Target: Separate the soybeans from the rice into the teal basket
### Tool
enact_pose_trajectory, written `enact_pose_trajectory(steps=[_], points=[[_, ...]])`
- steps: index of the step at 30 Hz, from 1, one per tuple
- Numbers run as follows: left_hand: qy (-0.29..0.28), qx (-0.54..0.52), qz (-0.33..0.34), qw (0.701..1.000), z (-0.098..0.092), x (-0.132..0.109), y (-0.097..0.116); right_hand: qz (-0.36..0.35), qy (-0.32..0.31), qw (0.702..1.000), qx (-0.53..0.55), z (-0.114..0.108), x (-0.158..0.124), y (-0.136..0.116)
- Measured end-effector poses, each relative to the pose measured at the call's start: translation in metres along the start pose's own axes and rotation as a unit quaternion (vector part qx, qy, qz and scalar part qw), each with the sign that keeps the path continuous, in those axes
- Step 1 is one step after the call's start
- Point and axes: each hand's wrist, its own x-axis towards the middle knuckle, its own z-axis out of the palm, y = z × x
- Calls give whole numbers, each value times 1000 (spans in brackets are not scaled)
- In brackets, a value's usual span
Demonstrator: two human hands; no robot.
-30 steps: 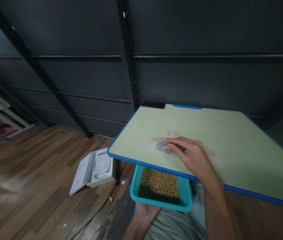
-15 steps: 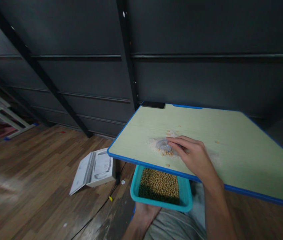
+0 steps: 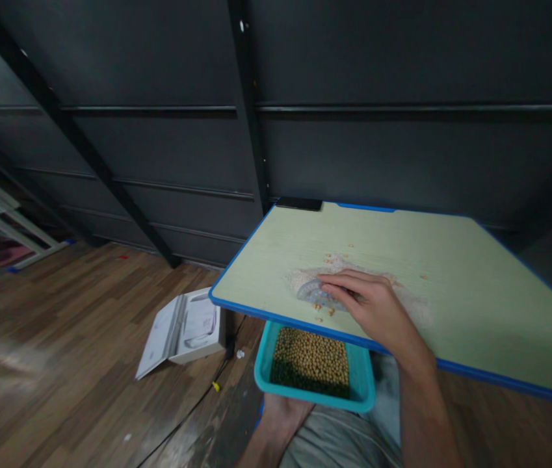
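My right hand (image 3: 373,305) lies on the pale green table top (image 3: 451,273), fingers pressed together on a clear, rounded plastic piece (image 3: 312,296). White powder (image 3: 300,278) and a few yellow beans (image 3: 323,313) are spread around the piece, close to the table's blue front edge. Just below that edge sits a teal basket (image 3: 361,390) full of yellow beans (image 3: 311,361). My left hand (image 3: 283,416) reaches up under the basket. Its fingers are hidden by the basket.
A black phone-like slab (image 3: 299,204) lies at the table's far left corner. An open white box (image 3: 183,328) and a cable lie on the wooden floor to the left. A dark metal wall with slanted beams stands behind.
My right hand has slid the clear piece a little left and toward the front edge. A few beans now lie nearer that edge. The basket has stayed put.
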Motion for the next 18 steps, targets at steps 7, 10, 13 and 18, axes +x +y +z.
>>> enact_pose_trajectory(steps=[7,10,13,18], points=[[20,-10,-10,1000,-22,2,-3,-8,-16,1000,17,2,0,0],[22,-27,-16,999,-31,4,-3,-9,-15,999,26,3,-1,0],[14,-45,-9,999,-28,5,-4,-9,-22,999,26,2,-1,-1],[10,-59,-14,998,-21,5,-4,-12,-20,999,24,3,-1,-1]])
